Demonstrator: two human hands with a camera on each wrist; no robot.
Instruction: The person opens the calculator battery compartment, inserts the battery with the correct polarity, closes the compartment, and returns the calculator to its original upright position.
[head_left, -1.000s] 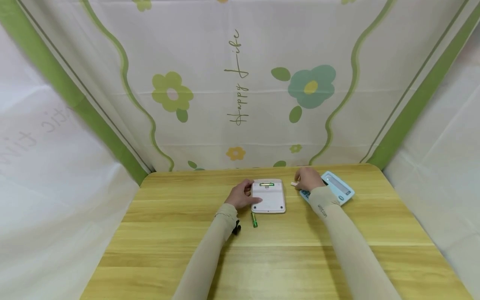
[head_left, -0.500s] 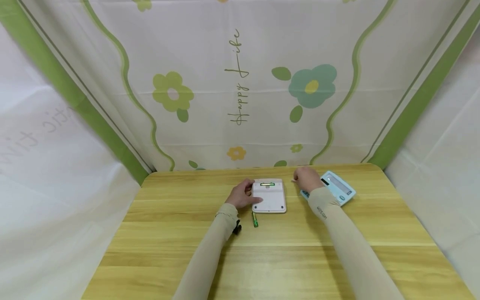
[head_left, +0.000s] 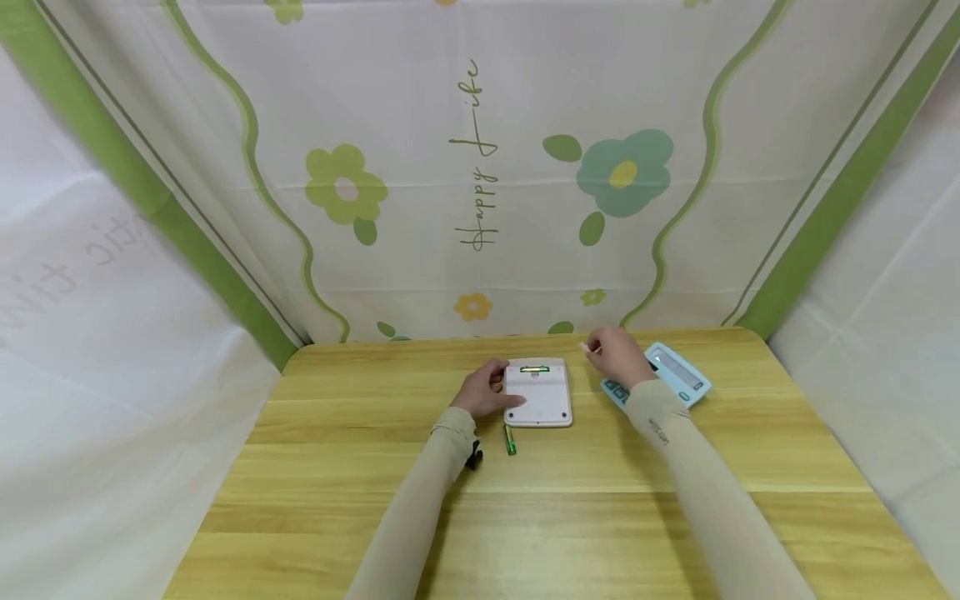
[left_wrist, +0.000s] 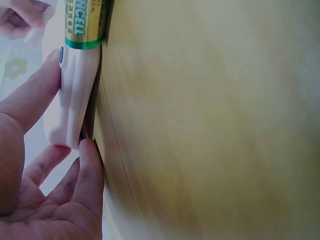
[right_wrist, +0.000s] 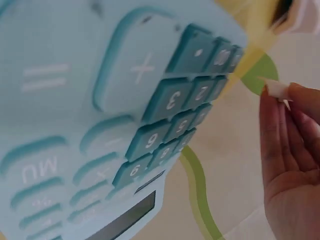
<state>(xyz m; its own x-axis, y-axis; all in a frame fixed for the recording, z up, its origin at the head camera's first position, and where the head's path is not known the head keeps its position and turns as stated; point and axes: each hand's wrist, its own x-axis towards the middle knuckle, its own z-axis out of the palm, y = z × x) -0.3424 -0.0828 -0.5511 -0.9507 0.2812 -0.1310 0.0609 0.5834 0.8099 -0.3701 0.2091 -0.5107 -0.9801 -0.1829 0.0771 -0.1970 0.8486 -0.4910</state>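
Observation:
A white calculator lies back side up on the table, its front out of sight. My left hand grips its left edge, thumb on the back and fingertips at the underside in the left wrist view. One green-and-gold battery sits in the slot near its far edge. Another battery lies on the table just by its near left corner. To the right, my right hand is raised and pinches a small white battery cover between thumb and fingertips.
A light blue calculator lies keys up beneath the right wrist, partly covered by it. The wooden table ends at a floral curtain behind, with more cloth on both sides.
My right hand has lifted slightly and turned, tilting up the battery cover in its fingertips. The left hand, white calculator and batteries stay where they were.

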